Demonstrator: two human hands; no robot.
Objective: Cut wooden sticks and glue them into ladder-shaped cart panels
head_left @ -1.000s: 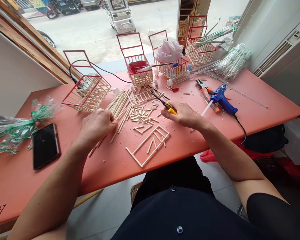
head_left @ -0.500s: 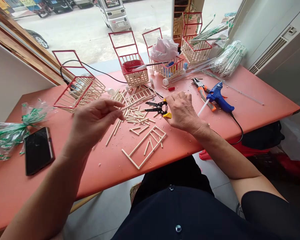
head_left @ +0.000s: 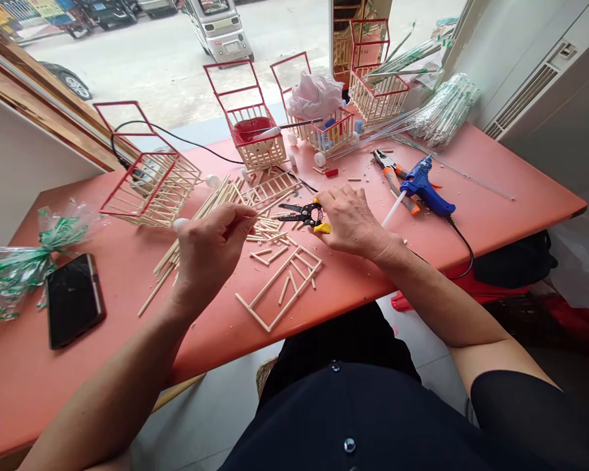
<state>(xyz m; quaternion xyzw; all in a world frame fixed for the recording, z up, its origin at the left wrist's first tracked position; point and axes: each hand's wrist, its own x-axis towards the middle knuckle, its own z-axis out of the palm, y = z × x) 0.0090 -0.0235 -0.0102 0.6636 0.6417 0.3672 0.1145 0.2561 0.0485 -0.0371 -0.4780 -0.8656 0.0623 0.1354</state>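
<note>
My right hand [head_left: 351, 219] is wrapped round a wire stripper [head_left: 302, 214] with black jaws and yellow handles. Its jaws are spread apart and point left over the table. My left hand [head_left: 218, 245] pinches a thin wooden stick [head_left: 277, 204] close to the jaws; the fingers cover its near end. Beneath both hands lies a pile of cut wooden sticks [head_left: 267, 232]. In front of them, a flat rectangular stick frame [head_left: 281, 307] lies on the table with short loose pieces inside. Another ladder-like frame [head_left: 275, 188] rests behind the pile.
Red-rimmed miniature stick carts [head_left: 152, 186] stand along the back of the pink table [head_left: 451, 235]. A blue glue gun [head_left: 428, 190] and combination pliers [head_left: 392, 176] lie on the right. A phone [head_left: 74, 301] and plastic wrapping [head_left: 24, 268] sit on the left.
My left hand has moved right with its stick, closer to the wire stripper, and its fingers are more curled. My right hand keeps its hold. The whole view has shifted slightly.
</note>
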